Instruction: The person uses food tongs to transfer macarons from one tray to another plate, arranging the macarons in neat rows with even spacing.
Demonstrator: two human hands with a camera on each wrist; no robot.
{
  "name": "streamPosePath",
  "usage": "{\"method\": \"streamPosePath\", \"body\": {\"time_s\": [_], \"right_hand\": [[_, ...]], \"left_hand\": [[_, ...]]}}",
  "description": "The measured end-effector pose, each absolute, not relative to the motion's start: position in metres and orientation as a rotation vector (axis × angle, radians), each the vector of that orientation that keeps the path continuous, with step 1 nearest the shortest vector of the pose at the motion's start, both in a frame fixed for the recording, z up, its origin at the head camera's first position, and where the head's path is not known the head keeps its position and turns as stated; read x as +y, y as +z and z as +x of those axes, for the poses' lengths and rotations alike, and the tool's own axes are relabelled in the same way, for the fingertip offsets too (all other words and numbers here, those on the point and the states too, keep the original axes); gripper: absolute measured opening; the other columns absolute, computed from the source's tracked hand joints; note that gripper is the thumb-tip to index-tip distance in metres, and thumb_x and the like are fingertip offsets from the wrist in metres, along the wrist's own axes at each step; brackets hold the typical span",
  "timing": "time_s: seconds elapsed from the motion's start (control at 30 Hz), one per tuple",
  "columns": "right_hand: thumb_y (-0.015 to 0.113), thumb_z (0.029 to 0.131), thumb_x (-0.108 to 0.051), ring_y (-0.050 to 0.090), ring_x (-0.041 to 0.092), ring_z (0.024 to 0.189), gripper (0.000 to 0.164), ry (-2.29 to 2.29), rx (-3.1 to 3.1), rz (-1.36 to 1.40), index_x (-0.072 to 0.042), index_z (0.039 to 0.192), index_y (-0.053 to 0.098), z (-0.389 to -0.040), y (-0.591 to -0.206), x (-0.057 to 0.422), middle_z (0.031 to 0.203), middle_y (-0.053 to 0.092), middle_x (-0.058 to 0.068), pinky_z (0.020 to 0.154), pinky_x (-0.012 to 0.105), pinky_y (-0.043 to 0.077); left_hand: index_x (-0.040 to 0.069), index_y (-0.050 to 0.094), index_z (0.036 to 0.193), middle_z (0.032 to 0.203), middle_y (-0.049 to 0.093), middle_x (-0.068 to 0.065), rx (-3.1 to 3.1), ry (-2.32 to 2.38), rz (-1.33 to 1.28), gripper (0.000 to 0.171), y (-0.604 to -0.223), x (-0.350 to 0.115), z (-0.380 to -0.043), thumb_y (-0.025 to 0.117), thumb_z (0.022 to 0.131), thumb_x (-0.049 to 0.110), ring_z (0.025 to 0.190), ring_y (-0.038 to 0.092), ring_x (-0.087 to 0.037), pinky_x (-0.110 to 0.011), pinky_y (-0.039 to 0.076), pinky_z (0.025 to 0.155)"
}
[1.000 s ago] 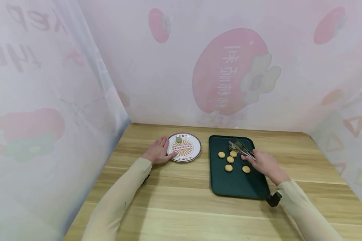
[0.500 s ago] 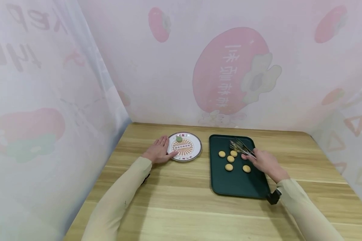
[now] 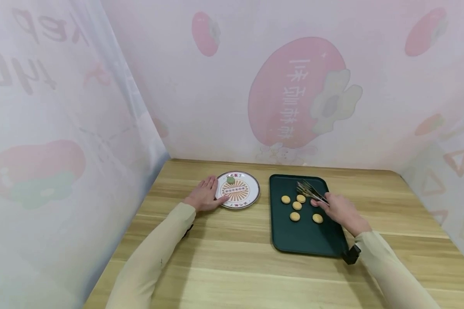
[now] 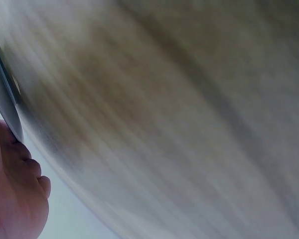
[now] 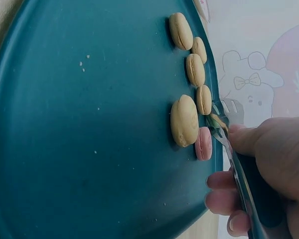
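My left hand (image 3: pixel 205 195) lies at the left rim of a white patterned plate (image 3: pixel 251 195), fingers straight and thumb over the rim. A green macaron (image 3: pixel 230 180) sits on that plate. My right hand (image 3: pixel 342 210) grips metal tongs (image 3: pixel 313 192) above the far part of a dark green tray (image 3: pixel 305 242). In the right wrist view the fork-like tong tips (image 5: pixel 231 112) reach down beside the macarons, with something greenish and tan between them. Several yellow macarons (image 5: pixel 184 121) and a pink macaron (image 5: pixel 204 143) lie on the tray near the tongs.
Plate and tray stand side by side on a wooden table (image 3: pixel 224 257), with bare wood between them. A pink and white printed curtain (image 3: pixel 201 107) hangs behind the table and along its sides. Small crumbs dot the tray.
The tong tips have shifted very slightly to the right over the tray. My left hand, the plate and the macarons keep their places; the head view has tilted a little.
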State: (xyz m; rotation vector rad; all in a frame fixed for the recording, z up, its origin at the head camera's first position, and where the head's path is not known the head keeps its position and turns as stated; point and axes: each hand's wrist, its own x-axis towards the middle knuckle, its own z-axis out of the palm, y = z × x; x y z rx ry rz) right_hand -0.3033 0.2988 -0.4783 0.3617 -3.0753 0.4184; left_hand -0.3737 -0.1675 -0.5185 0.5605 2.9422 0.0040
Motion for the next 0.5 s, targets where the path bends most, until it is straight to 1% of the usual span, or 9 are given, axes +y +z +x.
{"method": "streamPosePath", "body": {"time_s": [0.23, 0.5], "right_hand": [[0.056, 0.100, -0.027, 0.045, 0.018, 0.052, 0.030, 0.427, -3.072, 0.359, -0.005, 0.080, 0.055, -0.3030, -0.4763, 0.2979, 0.061, 0.047, 0.003, 0.047, 0.028, 0.035], [0.054, 0.101, -0.028, 0.047, 0.019, 0.055, 0.029, 0.450, -3.089, 0.357, -0.003, 0.086, 0.056, -0.3057, -0.4733, 0.2944, 0.064, 0.050, 0.005, 0.050, 0.030, 0.036]], "left_hand": [[-0.003, 0.011, 0.155, 0.164, 0.010, -0.021, 2.945, 0.005, 0.570, 0.102, -0.5181, -0.1662, -0.3728, 0.023, 0.093, 0.077, 0.153, 0.011, -0.033, -0.046, 0.015, 0.125], [-0.004, 0.013, 0.155, 0.163, 0.011, -0.023, 2.960, 0.021, 0.587, 0.102, -0.5211, -0.1681, -0.3731, 0.024, 0.093, 0.076, 0.153, 0.012, -0.034, -0.046, 0.016, 0.125]]}}
